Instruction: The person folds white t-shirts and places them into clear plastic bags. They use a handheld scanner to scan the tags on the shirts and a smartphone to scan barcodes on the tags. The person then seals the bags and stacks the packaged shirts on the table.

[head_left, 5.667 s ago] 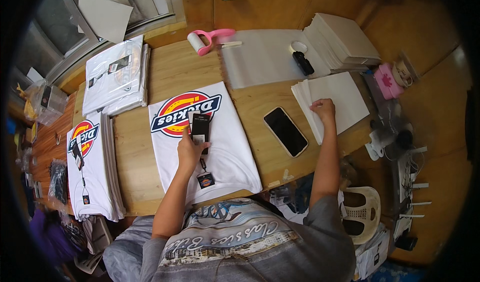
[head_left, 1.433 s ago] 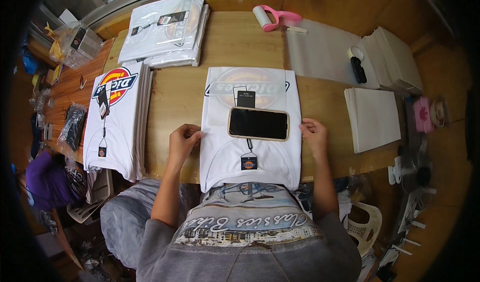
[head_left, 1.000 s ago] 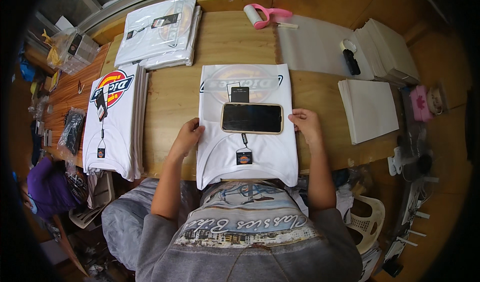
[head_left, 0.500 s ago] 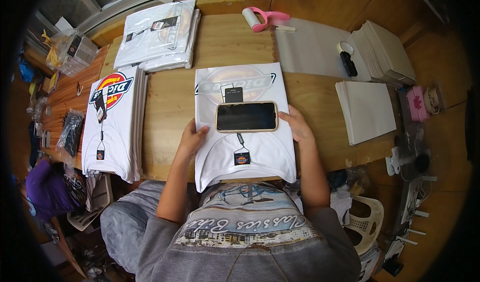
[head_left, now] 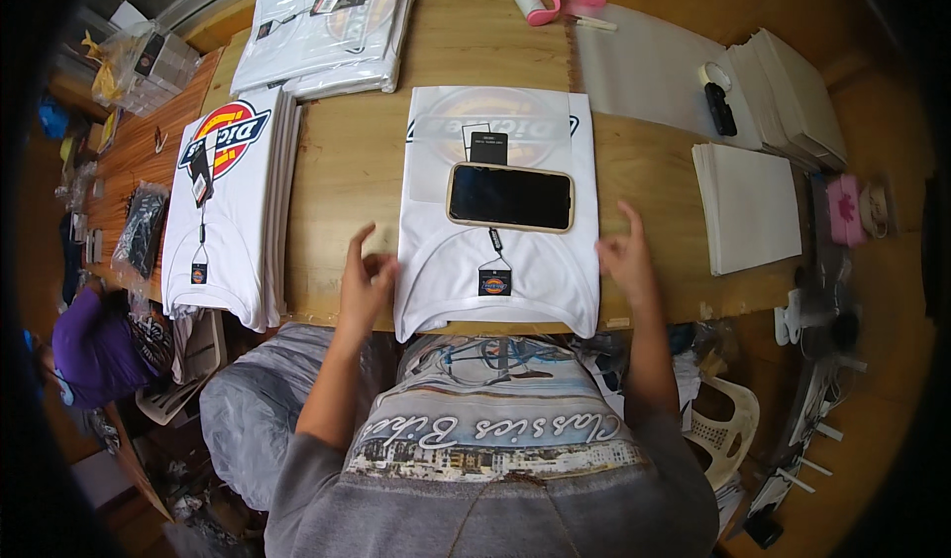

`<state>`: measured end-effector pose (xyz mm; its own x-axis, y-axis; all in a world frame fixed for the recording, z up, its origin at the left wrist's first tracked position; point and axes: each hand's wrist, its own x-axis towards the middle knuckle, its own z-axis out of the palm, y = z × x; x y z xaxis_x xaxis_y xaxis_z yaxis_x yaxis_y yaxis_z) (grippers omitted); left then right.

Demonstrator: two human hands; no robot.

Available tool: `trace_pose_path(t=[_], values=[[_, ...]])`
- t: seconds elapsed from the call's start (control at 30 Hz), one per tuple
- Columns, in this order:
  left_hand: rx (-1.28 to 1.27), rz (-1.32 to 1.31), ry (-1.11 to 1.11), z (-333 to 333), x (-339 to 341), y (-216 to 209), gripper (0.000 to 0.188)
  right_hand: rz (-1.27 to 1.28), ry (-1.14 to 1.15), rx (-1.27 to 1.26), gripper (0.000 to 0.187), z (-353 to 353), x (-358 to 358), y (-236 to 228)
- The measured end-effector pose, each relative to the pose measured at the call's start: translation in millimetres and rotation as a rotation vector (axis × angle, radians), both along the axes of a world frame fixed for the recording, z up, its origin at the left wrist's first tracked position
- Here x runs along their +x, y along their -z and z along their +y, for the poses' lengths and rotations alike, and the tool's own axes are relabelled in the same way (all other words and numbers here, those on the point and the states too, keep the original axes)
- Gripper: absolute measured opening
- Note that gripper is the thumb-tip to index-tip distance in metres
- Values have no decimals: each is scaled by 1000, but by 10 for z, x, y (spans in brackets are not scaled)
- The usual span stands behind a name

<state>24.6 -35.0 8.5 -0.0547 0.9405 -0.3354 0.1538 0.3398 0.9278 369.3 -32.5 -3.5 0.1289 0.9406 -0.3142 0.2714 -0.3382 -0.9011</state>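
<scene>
A folded white T-shirt [head_left: 436, 261] lies on the table in front of me, collar towards me, with a black hang tag [head_left: 495, 280] near the neckline. On top of it rests a smartphone [head_left: 510, 197] with a dark screen and pale case, over a translucent sheet [head_left: 428, 176] that veils the shirt's print. A second black tag [head_left: 488, 147] shows just beyond the phone. My left hand [head_left: 367, 282] is beside the shirt's left edge, fingers apart and holding nothing. At the right edge, my right hand [head_left: 628, 257] has its index finger raised and fingers loosely spread, also without anything in it.
To the left stands a stack of folded white T-shirts [head_left: 223, 236]; behind it lie bagged shirts [head_left: 297, 53]. A pink-handled lint roller [head_left: 540, 1] is at the far side. On the right are white sheets [head_left: 748, 211], a paper stack [head_left: 797, 102] and a tape roll [head_left: 713, 77].
Both hands have let go of the shirt's sides and moved slightly outward, fingers opening. The phone remains on the shirt. The whole view has shifted a little.
</scene>
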Motion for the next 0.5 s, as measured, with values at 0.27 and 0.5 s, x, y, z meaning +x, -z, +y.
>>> trace_pose_path(t=[0.27, 0.5], values=[[-107, -112, 154, -403, 101, -24, 76, -132, 44, 64, 15, 103, 247, 173], [-42, 4, 278, -363, 12, -96, 79, -532, 84, 559, 14, 2184, 775, 272]])
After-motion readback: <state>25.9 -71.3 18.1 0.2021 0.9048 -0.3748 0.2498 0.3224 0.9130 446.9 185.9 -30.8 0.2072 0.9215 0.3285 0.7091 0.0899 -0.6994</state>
